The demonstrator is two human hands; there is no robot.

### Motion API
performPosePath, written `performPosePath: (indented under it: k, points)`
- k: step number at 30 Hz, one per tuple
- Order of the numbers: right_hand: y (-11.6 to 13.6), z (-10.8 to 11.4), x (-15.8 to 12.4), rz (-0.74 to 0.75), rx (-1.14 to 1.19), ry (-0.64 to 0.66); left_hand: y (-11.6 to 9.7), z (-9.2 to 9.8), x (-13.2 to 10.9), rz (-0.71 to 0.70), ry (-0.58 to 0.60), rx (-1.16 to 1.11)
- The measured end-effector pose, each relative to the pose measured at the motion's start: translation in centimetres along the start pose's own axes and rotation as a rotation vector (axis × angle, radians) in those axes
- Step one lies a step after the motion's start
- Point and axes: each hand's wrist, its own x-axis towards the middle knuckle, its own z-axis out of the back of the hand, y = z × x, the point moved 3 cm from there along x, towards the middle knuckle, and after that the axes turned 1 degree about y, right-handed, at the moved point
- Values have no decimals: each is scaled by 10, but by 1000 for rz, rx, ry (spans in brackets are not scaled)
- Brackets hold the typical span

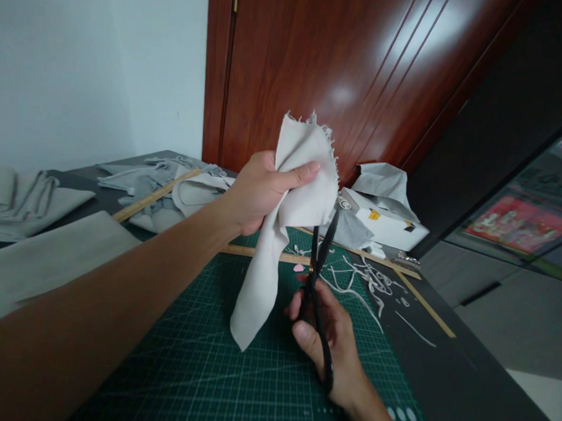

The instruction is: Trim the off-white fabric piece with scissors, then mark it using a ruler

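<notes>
My left hand (258, 191) is raised above the table and grips a pale grey piece of cloth (287, 223), folded over, with a frayed top edge and a tail hanging down. My right hand (331, 337) holds black scissors (319, 280) below and to the right of it. The blades point up and meet the cloth's lower right edge. Both hands are over a green cutting mat (199, 368) with a white grid.
Wooden rulers (155, 196) lie along the mat's far and right edges. Folded grey fabric (41, 256) sits at the left, more fabric pieces (170, 181) at the back. Thin cloth trimmings (366, 282) are scattered at the right. A white box (392, 228) stands by the red-brown door (343, 70).
</notes>
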Motion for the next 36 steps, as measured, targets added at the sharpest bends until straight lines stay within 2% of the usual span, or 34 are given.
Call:
performPosePath:
  k: [7, 11, 13, 18, 24, 29, 36]
  points:
    - [-9, -1, -3, 38, 60, 24, 12, 8, 6, -45, -23, 47]
    - [-10, -1, -5, 20, 27, 14, 18, 3, 1, -20, 55, -23]
    - [-9, 0, -5, 17, 23, 7, 21, 2, 0, -24, 53, 1]
    - [-6, 2, -5, 30, 11, -8, 30, 3, 3, -108, -16, 244]
    - [-6, 6, -4, 44, -22, -53, 29, 4, 1, -282, 9, 566]
    - [-6, 8, -5, 29, -34, -72, 26, 2, -1, -351, 32, 650]
    - [-5, 11, -6, 43, -25, -87, 26, 2, -2, -382, -4, 706]
